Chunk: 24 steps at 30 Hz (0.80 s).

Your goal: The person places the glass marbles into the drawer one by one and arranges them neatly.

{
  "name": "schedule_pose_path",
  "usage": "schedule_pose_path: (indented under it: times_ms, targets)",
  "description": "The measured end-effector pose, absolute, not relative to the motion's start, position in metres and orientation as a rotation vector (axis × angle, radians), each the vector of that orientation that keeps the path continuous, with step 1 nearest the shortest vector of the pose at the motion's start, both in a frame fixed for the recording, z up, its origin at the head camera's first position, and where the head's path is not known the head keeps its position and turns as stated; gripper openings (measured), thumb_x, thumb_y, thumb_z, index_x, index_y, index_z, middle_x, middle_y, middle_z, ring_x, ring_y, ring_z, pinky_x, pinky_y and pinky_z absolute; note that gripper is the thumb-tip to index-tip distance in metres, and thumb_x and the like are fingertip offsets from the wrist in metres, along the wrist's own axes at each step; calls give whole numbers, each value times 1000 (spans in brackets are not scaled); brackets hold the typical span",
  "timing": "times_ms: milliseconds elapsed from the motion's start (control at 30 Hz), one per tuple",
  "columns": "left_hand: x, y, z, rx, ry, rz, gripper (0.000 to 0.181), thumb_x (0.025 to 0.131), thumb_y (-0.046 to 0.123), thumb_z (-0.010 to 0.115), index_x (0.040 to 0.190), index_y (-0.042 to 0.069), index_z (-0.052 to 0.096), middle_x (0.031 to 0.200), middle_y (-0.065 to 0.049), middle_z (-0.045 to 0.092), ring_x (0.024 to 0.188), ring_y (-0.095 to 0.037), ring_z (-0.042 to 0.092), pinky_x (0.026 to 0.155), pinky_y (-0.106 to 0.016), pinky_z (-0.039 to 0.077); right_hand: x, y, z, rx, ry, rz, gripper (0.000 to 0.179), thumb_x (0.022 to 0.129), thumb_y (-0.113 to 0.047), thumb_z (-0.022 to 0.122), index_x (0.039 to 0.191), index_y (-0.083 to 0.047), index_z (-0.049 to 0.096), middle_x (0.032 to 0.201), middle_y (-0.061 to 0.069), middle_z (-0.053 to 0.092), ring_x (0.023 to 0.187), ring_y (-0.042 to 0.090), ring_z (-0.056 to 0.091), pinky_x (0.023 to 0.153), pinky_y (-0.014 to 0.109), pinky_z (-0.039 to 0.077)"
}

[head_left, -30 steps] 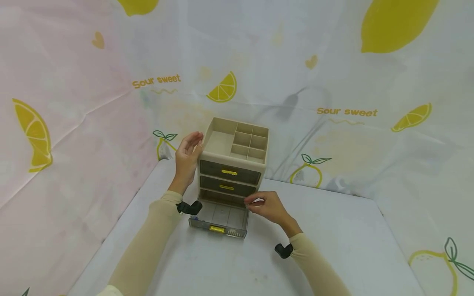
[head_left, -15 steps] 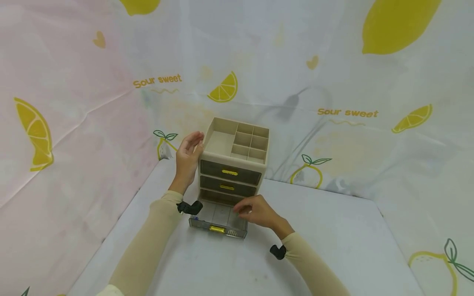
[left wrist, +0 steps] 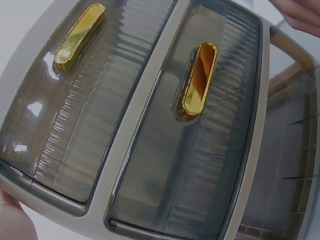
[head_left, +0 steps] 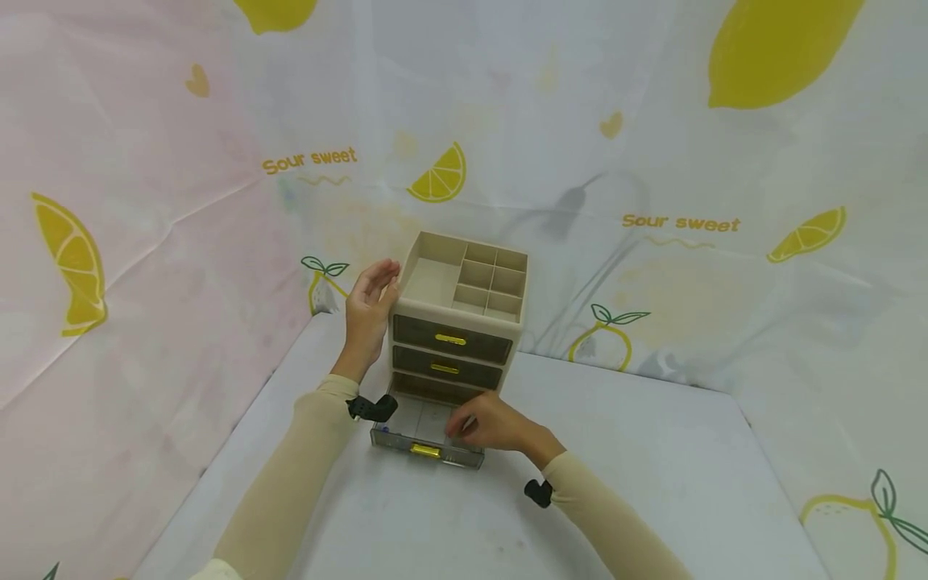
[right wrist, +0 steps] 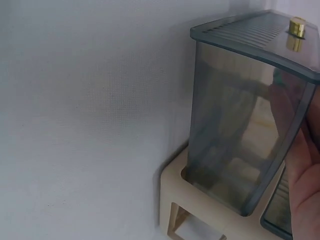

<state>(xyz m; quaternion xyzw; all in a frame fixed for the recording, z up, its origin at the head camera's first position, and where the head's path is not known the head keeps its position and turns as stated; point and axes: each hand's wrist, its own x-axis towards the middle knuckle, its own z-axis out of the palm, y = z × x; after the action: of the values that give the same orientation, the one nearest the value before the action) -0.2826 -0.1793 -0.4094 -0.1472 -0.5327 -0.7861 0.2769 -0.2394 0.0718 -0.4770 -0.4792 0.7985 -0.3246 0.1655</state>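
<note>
A beige desk organizer (head_left: pixel 460 316) with smoky see-through drawers stands on the table. My left hand (head_left: pixel 368 310) rests against its upper left side, fingers loosely extended. The bottom drawer (head_left: pixel 391 440) is pulled out, showing its gold handle (head_left: pixel 424 450). My right hand (head_left: pixel 491 422) reaches over the drawer's right part, thumb and fingers brought together and pointing down inside. Through the drawer wall in the right wrist view, a small green piece (right wrist: pixel 278 76) shows at the fingertips, its kind unclear. A tiny purple item (head_left: pixel 385 430) lies at the drawer's front left.
Two upper drawers are closed, with gold handles (left wrist: pixel 200 80) facing front. The organizer's top has one large compartment (head_left: pixel 432 282) and several small ones. Lemon-printed cloth (head_left: pixel 551 161) hangs behind and to the left. White table surface (head_left: pixel 638 451) extends to the right.
My right hand has moved left and down, from beside the drawer's right edge to over its inside. The left hand keeps its place on the organizer.
</note>
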Motion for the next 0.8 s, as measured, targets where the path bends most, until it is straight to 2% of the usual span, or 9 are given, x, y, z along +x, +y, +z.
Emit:
schedule_pose_path:
  times_ms: [233,500,800]
  targets:
    - [-282,-180,-408,-394,-1441,-2107,44,95,-4,57,137,-8,45,136,-24,49,131,-26,47,111,-29,39,-241,69,-480,-1377,2247,-864,26,79,13,70,89,-12,74,85,-8,70,82,-1,66,72,15,57]
    - [-282,-181,-409,-385,-1444,-2097,44,95,-4,57,137,-10,45,136,-24,50,131,-26,47,111,-29,39,-241,64,-481,-1406,2277,-723,28,80,12,70,89,-14,75,86,-10,69,81,1,65,69,12,55]
    - [-282,-180,-410,-422,-1423,-2096,44,94,-5,58,136,-9,46,135,-25,49,130,-28,48,112,-31,39,-244,55,-478,-1376,2322,-457,43,74,22,63,81,-20,72,74,-16,62,68,-1,58,61,11,51]
